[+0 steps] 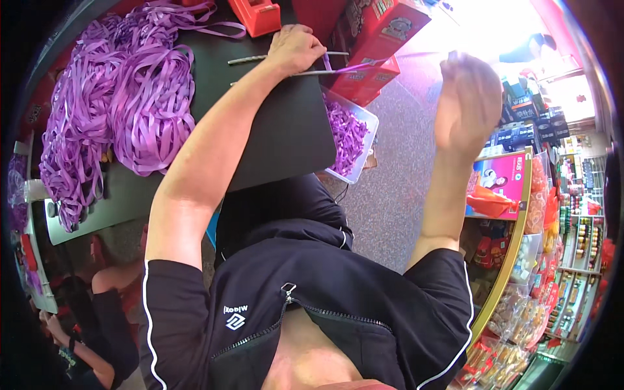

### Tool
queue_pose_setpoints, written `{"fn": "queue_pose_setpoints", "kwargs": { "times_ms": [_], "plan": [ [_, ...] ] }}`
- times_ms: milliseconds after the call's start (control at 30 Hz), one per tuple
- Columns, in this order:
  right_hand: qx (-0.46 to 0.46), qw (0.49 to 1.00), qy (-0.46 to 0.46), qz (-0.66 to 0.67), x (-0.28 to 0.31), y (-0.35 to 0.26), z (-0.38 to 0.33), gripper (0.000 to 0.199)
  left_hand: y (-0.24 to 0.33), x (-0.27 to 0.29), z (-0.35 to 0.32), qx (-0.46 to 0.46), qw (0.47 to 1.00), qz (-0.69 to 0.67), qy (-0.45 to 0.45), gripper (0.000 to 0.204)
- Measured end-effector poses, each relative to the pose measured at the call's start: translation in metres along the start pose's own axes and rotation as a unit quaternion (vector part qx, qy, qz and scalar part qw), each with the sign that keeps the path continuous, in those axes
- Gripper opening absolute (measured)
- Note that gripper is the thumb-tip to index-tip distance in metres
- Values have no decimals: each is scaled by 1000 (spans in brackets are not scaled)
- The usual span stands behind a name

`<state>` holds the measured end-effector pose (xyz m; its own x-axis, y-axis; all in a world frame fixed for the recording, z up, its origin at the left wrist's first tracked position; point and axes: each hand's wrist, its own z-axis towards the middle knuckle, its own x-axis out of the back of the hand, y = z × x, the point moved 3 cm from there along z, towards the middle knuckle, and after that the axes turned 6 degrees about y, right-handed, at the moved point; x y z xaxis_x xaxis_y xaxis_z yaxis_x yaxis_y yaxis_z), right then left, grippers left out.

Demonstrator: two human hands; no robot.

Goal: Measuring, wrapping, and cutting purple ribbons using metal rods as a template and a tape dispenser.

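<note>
My left hand rests on the dark table, its fingers bent down over a purple ribbon by the table's edge. Under and beside my left wrist lie thin metal rods. A strand of purple ribbon runs from there rightward, toward my right hand. That hand is raised off to the right and smeared by motion, so its grip on the strand cannot be made out. A big heap of purple ribbon loops covers the table's left side.
Beside the table's right edge, a white plastic bin holds cut purple ribbon pieces. Red boxes stand behind it. A red plastic holder sits beyond my left hand. A goods-filled display case stands right; another person sits lower left.
</note>
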<state>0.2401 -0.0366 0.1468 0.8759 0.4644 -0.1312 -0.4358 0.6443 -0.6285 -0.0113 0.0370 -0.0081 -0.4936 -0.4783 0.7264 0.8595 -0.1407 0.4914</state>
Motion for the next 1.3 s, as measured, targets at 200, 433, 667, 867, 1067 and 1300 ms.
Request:
{"fn": "queue_pose_setpoints", "kwargs": {
  "times_ms": [200,433,667,867,1067,1300],
  "plan": [
    [-68,991,-40,105,-8,86,103,39,14,2,0,8,999,-30,-16,23],
    [-189,974,-51,113,-30,189,153,29,9,6,-3,15,999,-24,-30,22],
    [-303,941,-67,137,-23,266,158,32,11,11,-3,23,998,-29,-52,24],
    [-374,900,-69,212,-9,322,139,38,13,14,-3,33,996,-12,-83,26],
    [-396,896,-72,187,1,368,100,46,14,13,-5,25,997,-16,-75,27],
    [-430,876,-63,208,10,410,55,47,21,13,-5,26,998,-7,-51,24]
  ]
}}
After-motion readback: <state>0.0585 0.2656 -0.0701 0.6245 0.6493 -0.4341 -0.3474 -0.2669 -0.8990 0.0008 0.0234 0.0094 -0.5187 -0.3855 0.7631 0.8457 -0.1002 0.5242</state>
